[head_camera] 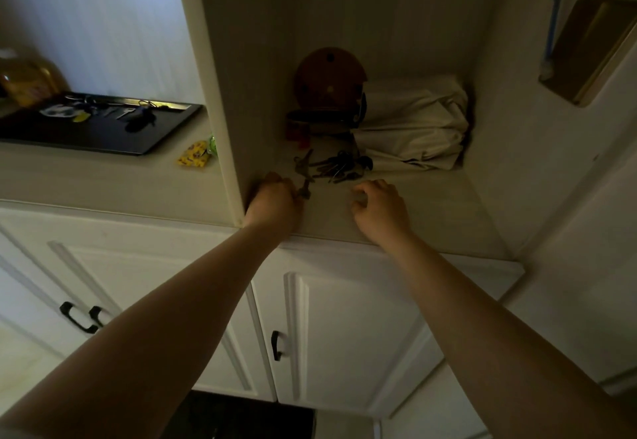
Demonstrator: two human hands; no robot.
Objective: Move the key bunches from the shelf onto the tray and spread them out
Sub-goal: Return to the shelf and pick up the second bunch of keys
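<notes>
Both hands reach into a dim shelf alcove point(431, 211). My left hand point(275, 199) is closed on a small key bunch point(305, 187) at the alcove's front left, next to the divider wall. My right hand point(377, 204) hovers with curled fingers and holds nothing, just in front of a dark key bunch point(336, 166) lying on the shelf. To the left, on the counter, stands a black tray point(103, 139) with several keys and key bunches point(103, 111) spread on it.
At the back of the alcove stand a round brown wooden piece point(329, 77), a dark object with a red item point(300, 128), and a folded white cloth point(413, 121). A yellow pouch point(194, 157) lies by the tray. A yellow bottle point(24, 80) stands far left. Cabinet doors point(344, 335) are below.
</notes>
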